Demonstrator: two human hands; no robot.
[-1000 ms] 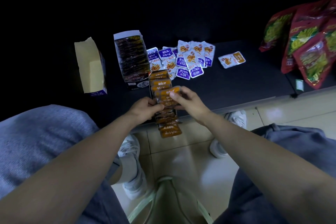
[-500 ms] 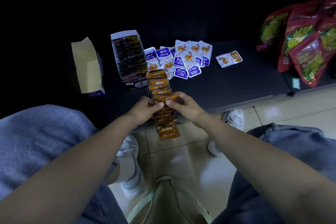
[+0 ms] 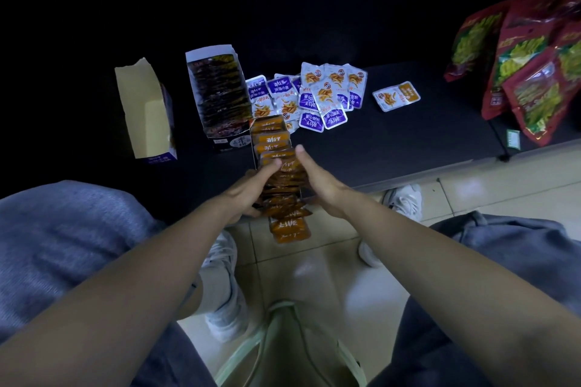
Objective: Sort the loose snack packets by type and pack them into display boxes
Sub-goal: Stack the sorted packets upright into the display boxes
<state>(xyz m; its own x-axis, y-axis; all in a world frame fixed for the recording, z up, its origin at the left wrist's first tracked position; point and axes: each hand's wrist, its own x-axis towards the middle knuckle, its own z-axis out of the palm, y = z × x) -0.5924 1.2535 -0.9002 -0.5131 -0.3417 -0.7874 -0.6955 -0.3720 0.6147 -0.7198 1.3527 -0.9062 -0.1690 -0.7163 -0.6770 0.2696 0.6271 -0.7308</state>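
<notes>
A long display box of orange packets (image 3: 273, 139) lies on the black shelf (image 3: 396, 148), and its near end juts over the shelf's edge. My left hand (image 3: 251, 190) grips the box's left side, thumb on top of the packets and fingers curled underneath. My right hand (image 3: 317, 179) presses flat against the row's right side with straight fingers. Beyond lie a pile of loose purple packets (image 3: 317, 97), a lone orange-and-white packet (image 3: 396, 96), a box full of dark packets (image 3: 217, 91) and an empty open box (image 3: 143, 110).
Large red snack bags (image 3: 531, 69) hang at the far right above the shelf. Below the shelf is tiled floor (image 3: 317, 276) with my white shoes (image 3: 405, 198). A pale green strap (image 3: 283, 333) lies between my knees.
Both hands were pinching an orange packet above the row; it now sits in the row, and the hands have dropped to the box's two sides, right fingers straightened.
</notes>
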